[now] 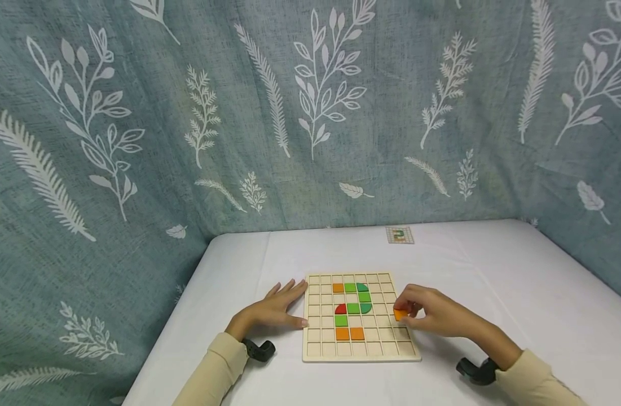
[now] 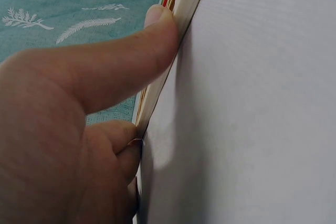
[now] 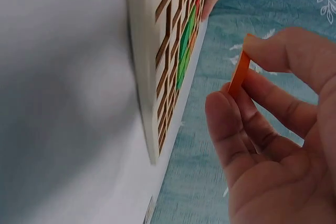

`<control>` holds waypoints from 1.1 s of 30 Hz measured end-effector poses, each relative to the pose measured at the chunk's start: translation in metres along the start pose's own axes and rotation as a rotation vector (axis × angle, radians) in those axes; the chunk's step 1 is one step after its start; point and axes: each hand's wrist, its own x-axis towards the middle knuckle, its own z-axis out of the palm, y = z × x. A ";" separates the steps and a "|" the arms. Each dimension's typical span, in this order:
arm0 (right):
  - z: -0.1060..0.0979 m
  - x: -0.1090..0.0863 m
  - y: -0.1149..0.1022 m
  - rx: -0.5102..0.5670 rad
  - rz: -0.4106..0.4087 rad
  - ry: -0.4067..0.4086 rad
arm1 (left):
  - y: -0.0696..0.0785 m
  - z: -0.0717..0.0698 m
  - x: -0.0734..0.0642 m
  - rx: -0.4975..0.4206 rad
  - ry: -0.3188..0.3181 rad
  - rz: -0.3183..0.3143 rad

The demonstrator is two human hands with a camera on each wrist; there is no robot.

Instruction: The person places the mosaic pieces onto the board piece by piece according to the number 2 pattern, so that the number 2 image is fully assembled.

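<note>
A pale wooden grid board (image 1: 322, 352) lies on the white table, with several orange, green and red tiles set in its squares. Among them are a red quarter-round tile (image 1: 340, 309) and two orange squares side by side near the front. My left hand (image 1: 272, 309) rests at the board's left edge, fingers straight, thumb (image 2: 157, 40) touching the rim. Over the board's right side, my right hand (image 1: 429, 310) pinches an orange square tile (image 3: 240, 74) between thumb and fingertips. In the right wrist view this tile is held clear of the board's surface.
A small printed card (image 1: 400, 235) with a matching grid pattern lies at the back of the white table (image 1: 269, 366). A leaf-printed green-blue curtain (image 1: 290, 186) hangs behind and at both sides. Black bands with cameras (image 1: 259, 351) sit on both wrists.
</note>
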 end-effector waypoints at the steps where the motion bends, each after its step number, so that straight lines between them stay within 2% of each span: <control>1: 0.001 0.002 -0.001 0.004 0.000 -0.002 | 0.000 0.000 0.000 0.002 0.000 -0.001; 21: 0.029 0.027 -0.016 0.072 -0.018 -0.077 | -0.003 0.000 0.002 0.006 -0.001 0.004; 33: 0.043 0.033 -0.015 0.045 0.051 -0.129 | -0.003 0.000 0.002 -0.001 0.007 0.002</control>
